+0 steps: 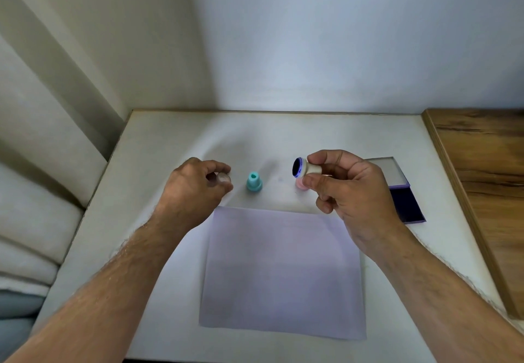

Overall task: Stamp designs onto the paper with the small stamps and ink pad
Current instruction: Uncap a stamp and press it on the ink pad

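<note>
A person's right hand point(344, 189) pinches a cream-coloured stamp point(306, 168) between thumb and fingers, holding it on its side above the white table point(397, 249), with its dark, inked face turned left. The stamp hangs beyond the far edge of a blank sheet of pale paper point(283, 272) that lies flat near the table's front. The left hand point(195, 188), off the paper's far left corner, is curled shut around a small pale object that is too hidden to identify. A teal stamp point(254, 182) stands upright on the table just beyond the paper's far edge, between the two hands. A pink stamp point(300, 184) sits partly hidden behind the right hand's fingers. An open ink pad point(405, 201) with a dark blue surface rests off the paper's far right corner, its lid raised behind the right hand. A wooden surface point(487, 164) borders the table, right of the paper.
</note>
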`<control>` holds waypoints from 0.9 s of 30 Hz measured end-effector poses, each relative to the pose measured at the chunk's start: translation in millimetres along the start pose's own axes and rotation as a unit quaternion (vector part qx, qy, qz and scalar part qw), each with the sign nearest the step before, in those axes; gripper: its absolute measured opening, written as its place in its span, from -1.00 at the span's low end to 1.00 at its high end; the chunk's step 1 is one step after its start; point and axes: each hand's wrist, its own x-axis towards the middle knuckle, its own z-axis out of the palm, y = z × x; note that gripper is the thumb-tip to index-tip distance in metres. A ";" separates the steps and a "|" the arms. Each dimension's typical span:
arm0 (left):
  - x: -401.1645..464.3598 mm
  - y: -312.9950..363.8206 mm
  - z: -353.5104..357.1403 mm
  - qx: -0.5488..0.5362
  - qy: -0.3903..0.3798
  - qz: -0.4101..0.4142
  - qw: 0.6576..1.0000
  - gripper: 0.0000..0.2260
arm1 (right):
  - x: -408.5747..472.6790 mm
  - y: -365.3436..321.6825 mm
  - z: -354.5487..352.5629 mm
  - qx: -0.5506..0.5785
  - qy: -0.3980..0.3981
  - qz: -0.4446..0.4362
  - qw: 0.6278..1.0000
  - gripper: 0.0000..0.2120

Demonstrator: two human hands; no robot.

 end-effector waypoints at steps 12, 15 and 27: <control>-3.5 -2.8 1.7 -0.017 -0.008 -0.014 1.000 -0.57 | -5.1 -3.2 4.8 0.095 -0.050 0.045 0.993 -0.71; -3.0 -4.0 0.8 -0.026 -0.013 -0.030 0.999 -0.47 | -6.0 -2.7 4.7 0.088 -0.054 0.047 0.994 -0.72; -28.8 38.6 -6.0 -0.115 0.117 0.088 0.983 -0.65 | -12.2 0.7 -11.9 0.031 0.005 0.050 0.998 -0.84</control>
